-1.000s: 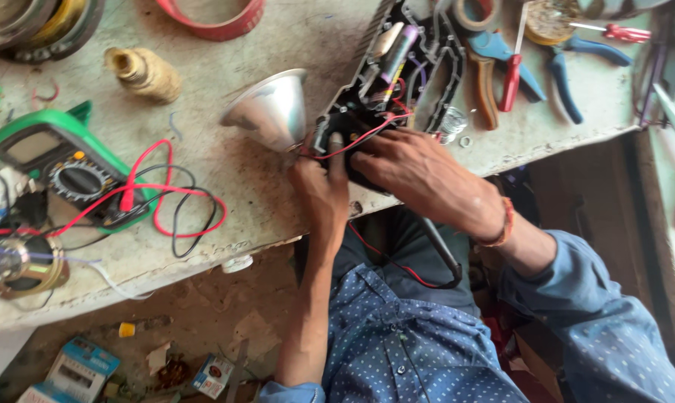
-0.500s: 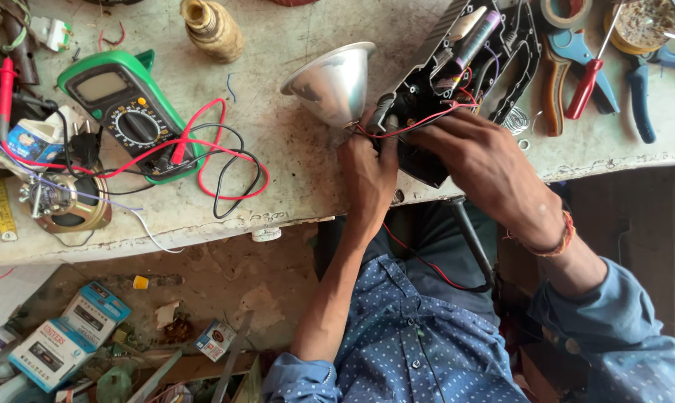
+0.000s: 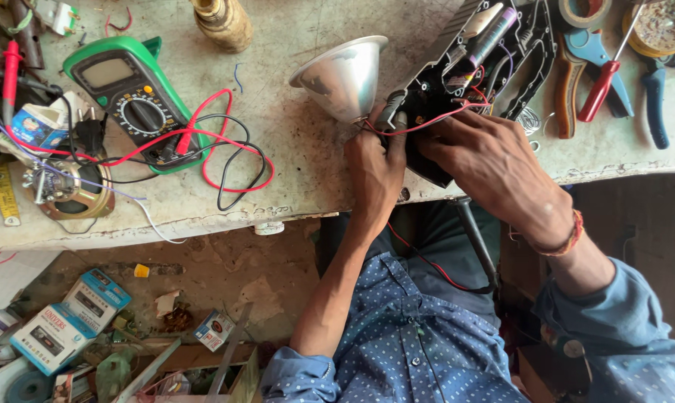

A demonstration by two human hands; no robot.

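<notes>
A worn grey workbench [image 3: 292,172] carries an opened black torch housing [image 3: 472,67] with a silver reflector [image 3: 345,75] and red wires [image 3: 434,123], lying at the bench's near edge. The left hand [image 3: 375,168] grips its neck; the right hand [image 3: 494,160] clasps the body from beside it.

Opened black torch housing [image 3: 486,67] lying diagonally on the workbench edge, inner side up, showing a cylindrical cell and red wires [image 3: 434,123]. Silver cone reflector [image 3: 341,75] at its lower-left end, lying on its side, mouth facing left.
</notes>
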